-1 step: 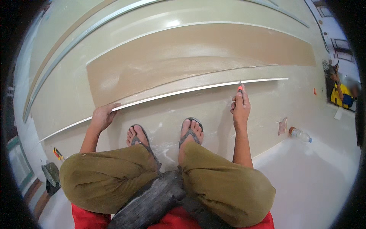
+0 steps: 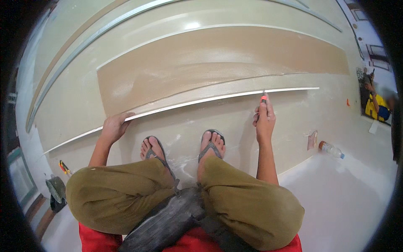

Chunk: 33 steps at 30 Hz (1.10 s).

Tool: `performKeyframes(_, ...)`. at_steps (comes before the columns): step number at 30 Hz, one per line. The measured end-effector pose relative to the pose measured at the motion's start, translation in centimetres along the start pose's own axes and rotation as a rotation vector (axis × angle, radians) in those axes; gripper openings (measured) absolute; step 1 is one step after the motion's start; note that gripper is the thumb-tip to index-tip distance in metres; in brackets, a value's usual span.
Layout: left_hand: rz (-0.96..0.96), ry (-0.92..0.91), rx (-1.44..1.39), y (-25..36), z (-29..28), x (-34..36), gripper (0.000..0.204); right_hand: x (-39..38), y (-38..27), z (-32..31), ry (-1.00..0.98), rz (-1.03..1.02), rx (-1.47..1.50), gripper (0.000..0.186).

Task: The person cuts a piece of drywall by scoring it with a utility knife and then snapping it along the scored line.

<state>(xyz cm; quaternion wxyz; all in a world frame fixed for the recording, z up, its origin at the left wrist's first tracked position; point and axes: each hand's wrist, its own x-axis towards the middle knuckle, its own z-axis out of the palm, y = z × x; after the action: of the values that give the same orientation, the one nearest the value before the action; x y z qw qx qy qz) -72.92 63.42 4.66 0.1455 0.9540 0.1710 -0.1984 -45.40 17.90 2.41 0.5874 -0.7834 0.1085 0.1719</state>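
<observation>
A long, narrow strip of plasterboard lies across in front of my feet, its white edge turned toward me and a shadow under it. My left hand is closed round this edge at the left, thumb on top. My right hand grips a utility knife with an orange-red front end. Its blade tip meets the strip's white edge toward the right. Just beyond lies a wide brown-faced board.
My sandalled feet stand on a large cream board. Metal channels lie at the far side. Rightward are a plastic bottle and a brownish scrap. Pliers lie at left. A person in yellow is at far right.
</observation>
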Motion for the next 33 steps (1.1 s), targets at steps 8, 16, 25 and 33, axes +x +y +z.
performKeyframes(8,0.009,0.006,-0.069,-1.2,0.8,-0.4,0.029,-9.2,1.8,10.6,-0.620,-0.199,-0.233,0.053)
performKeyframes(16,-0.020,-0.009,-0.026,-0.6,0.5,-0.1,0.028,-2.5,0.5,2.4,-0.051,0.023,0.223,0.049)
performKeyframes(25,-0.002,-0.002,-0.039,-1.5,0.9,-0.4,0.030,-7.8,1.4,7.9,-0.459,-0.053,-0.056,0.051)
performKeyframes(33,-0.058,-0.056,0.013,-0.9,0.9,0.1,0.029,-5.3,2.0,5.6,-0.190,0.052,0.173,0.049)
